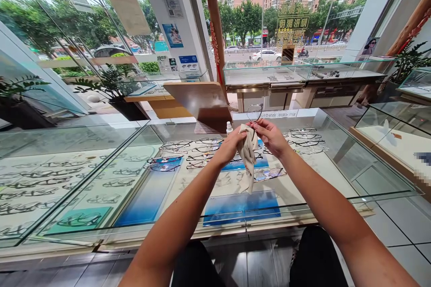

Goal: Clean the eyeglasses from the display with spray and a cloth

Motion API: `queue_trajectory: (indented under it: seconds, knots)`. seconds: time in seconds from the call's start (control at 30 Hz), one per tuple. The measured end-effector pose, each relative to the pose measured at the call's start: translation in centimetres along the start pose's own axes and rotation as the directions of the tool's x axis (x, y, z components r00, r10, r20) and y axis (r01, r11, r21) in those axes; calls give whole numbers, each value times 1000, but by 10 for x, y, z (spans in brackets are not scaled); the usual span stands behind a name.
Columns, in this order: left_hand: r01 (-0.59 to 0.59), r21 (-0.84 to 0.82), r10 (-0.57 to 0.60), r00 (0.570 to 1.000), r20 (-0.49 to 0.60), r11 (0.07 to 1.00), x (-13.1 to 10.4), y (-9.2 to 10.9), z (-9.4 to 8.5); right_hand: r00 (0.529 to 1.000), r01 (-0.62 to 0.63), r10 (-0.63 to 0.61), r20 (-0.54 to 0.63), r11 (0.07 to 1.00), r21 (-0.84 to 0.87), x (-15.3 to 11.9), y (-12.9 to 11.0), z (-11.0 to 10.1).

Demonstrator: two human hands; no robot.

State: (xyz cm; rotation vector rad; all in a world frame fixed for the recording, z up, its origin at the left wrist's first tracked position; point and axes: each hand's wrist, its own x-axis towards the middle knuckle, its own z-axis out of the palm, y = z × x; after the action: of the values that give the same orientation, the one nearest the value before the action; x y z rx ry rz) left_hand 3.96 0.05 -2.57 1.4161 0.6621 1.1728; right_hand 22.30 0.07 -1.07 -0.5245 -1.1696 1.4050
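Note:
Above the glass display case (303,197), my left hand (231,145) grips a beige cloth (248,154) that hangs down from the fingers. My right hand (272,136) pinches a pair of thin-framed glasses (255,112), one round lens of which stands up above the fingers. The cloth touches the glasses between the two hands, and the fingers partly hide the frame. A small white bottle (229,128) stands just behind my left hand.
Rows of glasses (168,163) lie inside the case, over blue panels (242,206). Behind it stands a brown board (202,103). More glass cases (269,71) line the window, with another at the right (400,134).

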Motion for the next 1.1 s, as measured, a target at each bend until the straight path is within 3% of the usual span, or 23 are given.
queue_trajectory:
  seconds: [0.2,0.47,0.73,1.1]
  knots:
    - [7,32,-9,998,57,999,-3,8,6,999,-29,30,-17,999,37,1,2,-1]
    - [-36,29,37,998,-54,999,-3,7,14,999,16,-12,45,997,-80,0,6,-2]
    - [-70,185,76,997,-24,980,0,12,5,999,6,-4,43,999,-46,-1,-3,-3]
    - [-130,105,155,946,-285,986,8,11,-10,986,60,-21,164,971,-234,0,-8,-9]
